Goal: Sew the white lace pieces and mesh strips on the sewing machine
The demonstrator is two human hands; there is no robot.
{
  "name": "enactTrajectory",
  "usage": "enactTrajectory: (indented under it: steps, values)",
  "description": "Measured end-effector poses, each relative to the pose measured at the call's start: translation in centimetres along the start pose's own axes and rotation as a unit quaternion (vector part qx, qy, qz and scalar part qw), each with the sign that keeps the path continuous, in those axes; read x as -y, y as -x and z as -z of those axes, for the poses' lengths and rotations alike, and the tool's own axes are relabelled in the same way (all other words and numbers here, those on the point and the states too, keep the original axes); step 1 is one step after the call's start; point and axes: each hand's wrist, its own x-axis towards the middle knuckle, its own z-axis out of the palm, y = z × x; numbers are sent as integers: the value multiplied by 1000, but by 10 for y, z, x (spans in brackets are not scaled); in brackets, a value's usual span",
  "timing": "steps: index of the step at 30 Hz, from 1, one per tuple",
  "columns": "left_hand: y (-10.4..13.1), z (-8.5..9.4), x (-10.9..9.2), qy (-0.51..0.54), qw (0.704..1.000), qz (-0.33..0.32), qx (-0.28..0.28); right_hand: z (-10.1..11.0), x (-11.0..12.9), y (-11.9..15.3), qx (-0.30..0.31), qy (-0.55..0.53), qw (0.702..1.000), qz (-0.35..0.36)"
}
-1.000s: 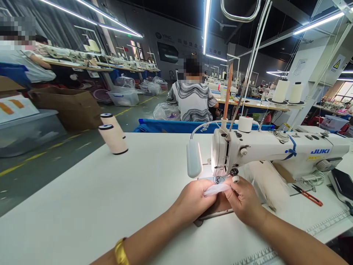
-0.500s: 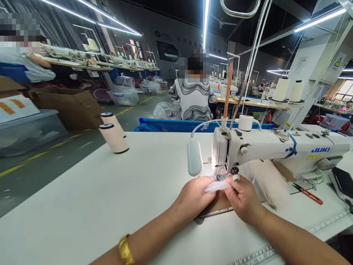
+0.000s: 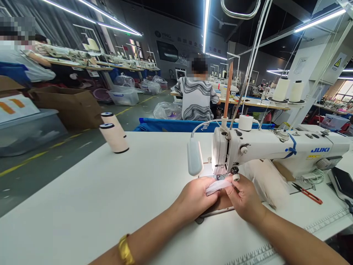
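A small folded strip of white fabric [image 3: 217, 187] lies just in front of the needle of a white sewing machine [image 3: 256, 145]. My left hand [image 3: 194, 195] pinches its left end, with the fingertips partly hidden by the fabric. The right end is between the thumb and fingers of my right hand [image 3: 244, 195], close under the machine's head. Beneath both hands is the brown-toned machine bed [image 3: 224, 201]. A lamp [image 3: 194, 158] hangs left of the needle and lights the spot.
Two thread cones [image 3: 116, 138] stand at the white table's [image 3: 82, 206] back left. Right of the machine's needle lie a bundle of pale fabric [image 3: 268, 180], red-handled snips [image 3: 310, 195] and a phone-like black device [image 3: 342, 182]. A person [image 3: 197, 95] sits beyond the blue cloth [image 3: 165, 125].
The fabric strip and my left fingers have shifted very slightly, and the strip tilts a little more. The person ahead has moved slightly to the right.
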Motion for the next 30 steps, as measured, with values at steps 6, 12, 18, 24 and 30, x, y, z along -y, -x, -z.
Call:
enactTrajectory:
  steps: [6, 12, 18, 24, 30]
  values:
    - [6, 5, 2, -25, 996, -83, -16, 7, -1, 0, 39, -4, 999, 28]
    - [26, 4, 4, -107, 958, -261, -57, 23, 2, 4, 213, 29, 965, 150]
    - [39, -8, 8, -114, 943, -309, -50, 31, 8, 8, 260, 77, 950, 152]
    - [40, -8, 1, -135, 943, -299, -55, 33, 6, 7, 262, 85, 950, 149]
    - [36, -8, 4, -139, 933, -314, -104, 31, 3, 8, 258, 100, 951, 139]
